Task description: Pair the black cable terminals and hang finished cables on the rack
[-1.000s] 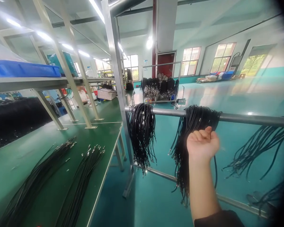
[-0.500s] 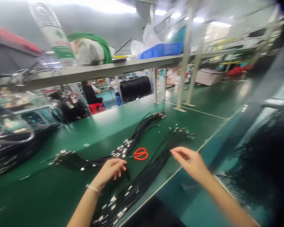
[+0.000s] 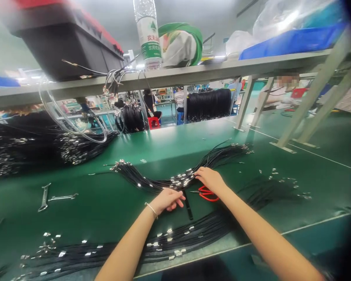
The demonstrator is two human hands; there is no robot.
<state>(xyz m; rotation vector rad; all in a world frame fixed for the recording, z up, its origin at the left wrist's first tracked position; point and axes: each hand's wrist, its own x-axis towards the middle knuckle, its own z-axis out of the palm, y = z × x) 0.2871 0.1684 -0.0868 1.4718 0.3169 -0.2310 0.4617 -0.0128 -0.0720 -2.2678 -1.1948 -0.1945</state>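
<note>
My right hand (image 3: 211, 180) reaches to the far bundle of black cables (image 3: 158, 183), its bent fingers closed at the edge of the bundle beside the silver labels or fittings. My left hand (image 3: 170, 200) hovers just in front of that bundle, fingers loosely bent and apart, with nothing visible in them. Between the hands lies a narrow black strip (image 3: 188, 207). Red-handled scissors (image 3: 208, 194) rest under my right wrist, partly covered. A second bundle of black cables (image 3: 193, 236) stretches along the near table edge, passing beneath both forearms.
Two wrenches (image 3: 45, 197) lie at left on the green table (image 3: 99, 218). More black cables (image 3: 76, 146) are heaped at the back left. A raised shelf (image 3: 193, 72) on metal legs carries a bottle (image 3: 148, 37) and a blue tray (image 3: 289, 41). People sit beyond it.
The view has swung left. My right hand has moved from above the near bundle across to the far one, passing over the scissors. My left hand stays near the far bundle.
</note>
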